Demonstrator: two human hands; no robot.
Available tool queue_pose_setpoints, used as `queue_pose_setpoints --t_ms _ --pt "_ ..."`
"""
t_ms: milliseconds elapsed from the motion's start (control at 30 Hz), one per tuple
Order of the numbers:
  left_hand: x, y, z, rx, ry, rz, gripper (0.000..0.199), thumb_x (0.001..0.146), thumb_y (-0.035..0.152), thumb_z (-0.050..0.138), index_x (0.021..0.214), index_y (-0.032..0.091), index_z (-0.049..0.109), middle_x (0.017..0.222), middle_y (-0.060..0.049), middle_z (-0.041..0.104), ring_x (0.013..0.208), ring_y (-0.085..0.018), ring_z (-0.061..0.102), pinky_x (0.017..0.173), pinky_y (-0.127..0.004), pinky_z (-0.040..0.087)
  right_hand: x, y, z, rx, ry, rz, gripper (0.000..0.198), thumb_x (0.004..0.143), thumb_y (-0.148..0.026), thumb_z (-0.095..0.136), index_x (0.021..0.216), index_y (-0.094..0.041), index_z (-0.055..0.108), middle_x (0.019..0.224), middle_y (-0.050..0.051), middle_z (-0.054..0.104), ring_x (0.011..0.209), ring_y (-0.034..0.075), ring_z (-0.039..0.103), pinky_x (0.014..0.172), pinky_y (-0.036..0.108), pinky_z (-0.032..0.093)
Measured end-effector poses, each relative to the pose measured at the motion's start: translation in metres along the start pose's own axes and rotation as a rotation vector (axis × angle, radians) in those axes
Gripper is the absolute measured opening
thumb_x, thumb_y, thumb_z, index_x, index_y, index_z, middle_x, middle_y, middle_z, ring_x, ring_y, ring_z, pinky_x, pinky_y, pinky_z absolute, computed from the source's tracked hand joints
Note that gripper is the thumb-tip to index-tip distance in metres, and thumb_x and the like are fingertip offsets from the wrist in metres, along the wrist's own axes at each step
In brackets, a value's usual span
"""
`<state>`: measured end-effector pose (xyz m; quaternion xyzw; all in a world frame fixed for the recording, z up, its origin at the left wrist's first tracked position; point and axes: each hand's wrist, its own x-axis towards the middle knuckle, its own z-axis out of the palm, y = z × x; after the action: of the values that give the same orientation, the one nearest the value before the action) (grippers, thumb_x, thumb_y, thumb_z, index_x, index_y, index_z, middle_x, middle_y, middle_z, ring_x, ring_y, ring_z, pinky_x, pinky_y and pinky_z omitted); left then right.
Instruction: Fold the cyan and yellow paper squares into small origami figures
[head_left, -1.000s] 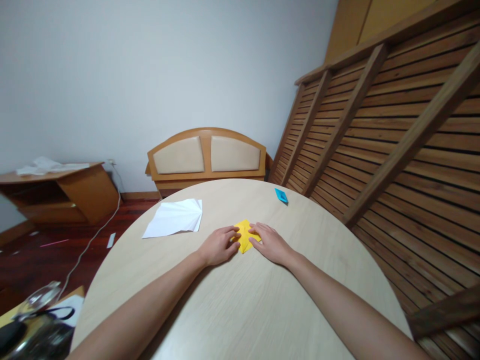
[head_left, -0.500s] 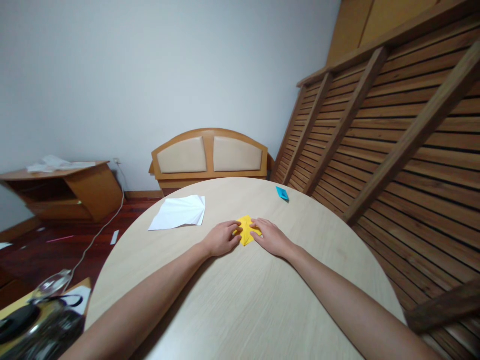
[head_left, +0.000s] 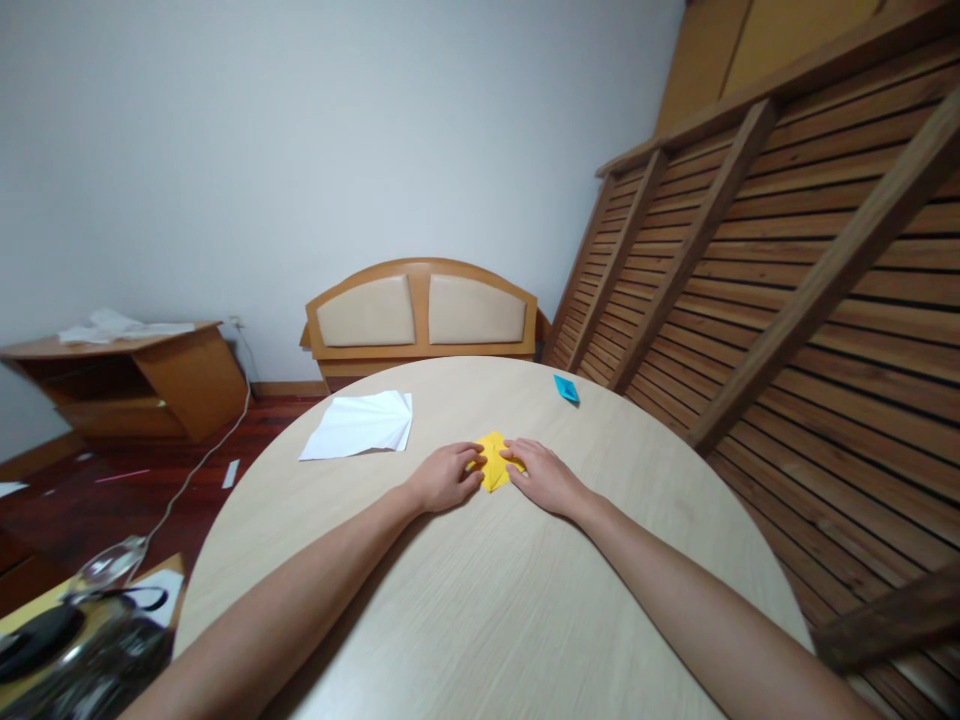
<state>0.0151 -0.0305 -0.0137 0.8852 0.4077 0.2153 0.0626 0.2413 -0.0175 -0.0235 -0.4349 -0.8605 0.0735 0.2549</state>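
Note:
A piece of yellow folded paper (head_left: pixel 493 462) lies on the round table (head_left: pixel 480 620), with creases running through its middle. On its left side my left hand (head_left: pixel 448 476) has curled fingers gripping the edge, fingertips resting on top. From the right, my right hand (head_left: pixel 547 475) holds the opposite edge with bent fingers and thumb. The paper's side corners are partly hidden under the fingers. Farther back on the right sits a small blue folded paper (head_left: pixel 566 389). A creased white sheet (head_left: pixel 358 425) lies to the left of my hands.
A padded headboard (head_left: pixel 422 310) stands behind the table against the wall. Slatted wooden panels (head_left: pixel 750 270) lean along the right side. At left are a low cabinet (head_left: pixel 180 385), a cable on the floor, and a cluttered surface with a black bag-like item (head_left: pixel 112 650).
The view has shifted very slightly. Both hands stay at the yellow paper's sides, with only a tiny shift of the right thumb.

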Motion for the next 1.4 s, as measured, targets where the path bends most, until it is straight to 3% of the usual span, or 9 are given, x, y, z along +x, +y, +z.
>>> queue_pose_setpoints --t_ms 233,467,733,1000,1200,1400 --pt "-0.001 0.001 -0.003 0.018 0.025 0.065 0.03 0.089 0.029 0.054 0.111 0.016 0.069 0.124 -0.013 0.064 0.114 -0.024 0.059 0.104 -0.038 0.046 0.001 0.001 0.001 0.0 0.009 0.012 0.033 0.088 -0.013 0.049 0.114 -0.015 0.069 0.129 0.012 0.064 0.121 0.023 0.055 0.108 0.038 0.039" --pt "-0.002 0.002 -0.004 -0.047 0.019 0.126 0.031 0.086 0.025 0.055 0.111 0.017 0.07 0.115 -0.012 0.063 0.109 -0.024 0.059 0.102 -0.037 0.046 0.0 0.0 -0.002 0.0 0.025 0.004 0.033 0.089 -0.01 0.049 0.109 -0.02 0.074 0.112 0.009 0.066 0.109 0.022 0.055 0.1 0.037 0.043" --pt "-0.004 -0.002 -0.002 -0.066 0.002 0.117 0.033 0.087 0.026 0.055 0.116 0.017 0.068 0.129 -0.013 0.059 0.119 -0.024 0.056 0.107 -0.037 0.044 -0.001 0.002 -0.001 0.017 0.029 -0.001 0.033 0.091 -0.011 0.047 0.109 -0.021 0.073 0.109 0.008 0.066 0.107 0.021 0.055 0.098 0.035 0.043" --pt "-0.003 -0.001 -0.006 -0.057 0.004 0.152 0.032 0.086 0.026 0.057 0.114 0.017 0.067 0.122 -0.011 0.063 0.115 -0.024 0.056 0.106 -0.037 0.043 0.0 -0.005 -0.004 0.024 0.035 0.001 0.027 0.095 -0.023 0.049 0.106 -0.02 0.073 0.111 0.008 0.069 0.107 0.022 0.057 0.098 0.037 0.043" --pt "-0.004 0.002 -0.013 -0.118 -0.039 0.171 0.029 0.084 0.025 0.057 0.111 0.017 0.066 0.106 -0.009 0.064 0.097 -0.021 0.061 0.092 -0.032 0.05 -0.004 -0.014 -0.011 0.052 -0.009 -0.01 0.034 0.088 -0.042 0.061 0.113 -0.02 0.072 0.119 0.007 0.069 0.113 0.026 0.055 0.101 0.04 0.042" --pt "-0.004 0.001 -0.011 -0.191 -0.012 0.182 0.029 0.08 0.019 0.06 0.108 0.017 0.065 0.106 -0.008 0.065 0.095 -0.02 0.061 0.091 -0.032 0.049 -0.007 -0.015 -0.013 0.082 -0.108 -0.074 0.038 0.09 -0.036 0.059 0.126 -0.026 0.066 0.132 0.005 0.064 0.122 0.026 0.051 0.106 0.046 0.036"
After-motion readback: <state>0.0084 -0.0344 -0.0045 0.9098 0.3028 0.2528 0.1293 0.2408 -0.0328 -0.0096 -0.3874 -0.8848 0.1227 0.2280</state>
